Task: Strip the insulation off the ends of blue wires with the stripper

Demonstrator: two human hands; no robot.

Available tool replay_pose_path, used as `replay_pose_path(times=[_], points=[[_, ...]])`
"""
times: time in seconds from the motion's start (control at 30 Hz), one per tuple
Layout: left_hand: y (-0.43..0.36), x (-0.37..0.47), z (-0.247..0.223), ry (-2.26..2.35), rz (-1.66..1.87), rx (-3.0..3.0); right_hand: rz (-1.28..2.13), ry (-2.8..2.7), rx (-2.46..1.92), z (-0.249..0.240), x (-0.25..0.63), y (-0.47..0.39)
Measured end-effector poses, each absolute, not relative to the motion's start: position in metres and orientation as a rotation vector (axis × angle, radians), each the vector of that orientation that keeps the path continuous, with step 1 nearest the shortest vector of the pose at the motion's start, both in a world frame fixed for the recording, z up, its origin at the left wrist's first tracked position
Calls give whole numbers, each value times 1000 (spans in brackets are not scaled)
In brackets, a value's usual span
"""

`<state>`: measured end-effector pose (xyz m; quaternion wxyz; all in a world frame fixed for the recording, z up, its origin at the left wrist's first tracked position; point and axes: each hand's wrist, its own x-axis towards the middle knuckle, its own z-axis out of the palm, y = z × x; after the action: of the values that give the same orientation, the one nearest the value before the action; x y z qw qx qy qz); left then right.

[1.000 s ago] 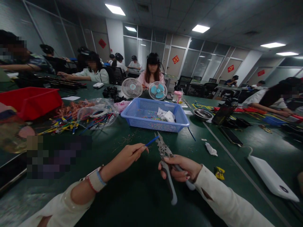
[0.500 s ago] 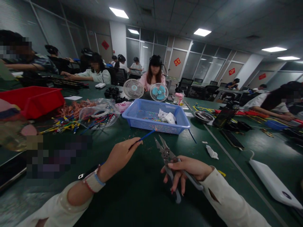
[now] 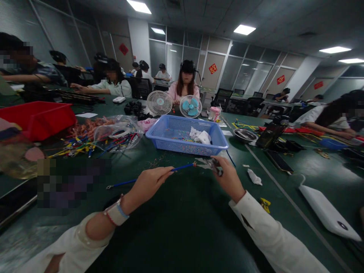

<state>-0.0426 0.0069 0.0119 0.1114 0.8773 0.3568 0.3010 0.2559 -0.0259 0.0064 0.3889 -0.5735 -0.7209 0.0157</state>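
My left hand (image 3: 152, 185) is closed around a blue wire (image 3: 183, 167). One end has a ring terminal (image 3: 109, 187) and sticks out to the left, while bare copper strands (image 3: 195, 163) show at the right end. In my right hand (image 3: 227, 176) I hold wire-stripping pliers (image 3: 209, 164), their jaws turned left toward the strands. The jaw tips are at or very near the copper; I cannot tell whether they touch it. Most of the plier handles are hidden by my right hand. Just beyond both hands stands a blue plastic basket (image 3: 187, 148) with scraps and crumpled white tissue (image 3: 202, 136).
On the left lie a red bin (image 3: 36, 119), a clear bag (image 3: 119, 132) and bundled wires with terminals (image 3: 82, 146). A white power bank (image 3: 327, 210), a tissue scrap (image 3: 254, 177) and a metal bowl (image 3: 245, 135) are on the right. A co-worker (image 3: 185, 85) sits opposite behind two fans.
My right hand has lifted and turned the pliers, bringing their jaws left to the wire's stripped end. The blue wire has shifted right and lies more level, with its ring-terminal end now extending left.
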Motion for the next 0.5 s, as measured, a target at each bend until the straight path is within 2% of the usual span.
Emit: replay_pose_path(times=[0.27, 0.5], points=[[2, -39, 8, 933, 897, 2642, -168, -1879, -1578, 2, 240, -34], [0, -39, 5, 934, 885, 2626, -207, -1917, -1618, -2, 236, -36]])
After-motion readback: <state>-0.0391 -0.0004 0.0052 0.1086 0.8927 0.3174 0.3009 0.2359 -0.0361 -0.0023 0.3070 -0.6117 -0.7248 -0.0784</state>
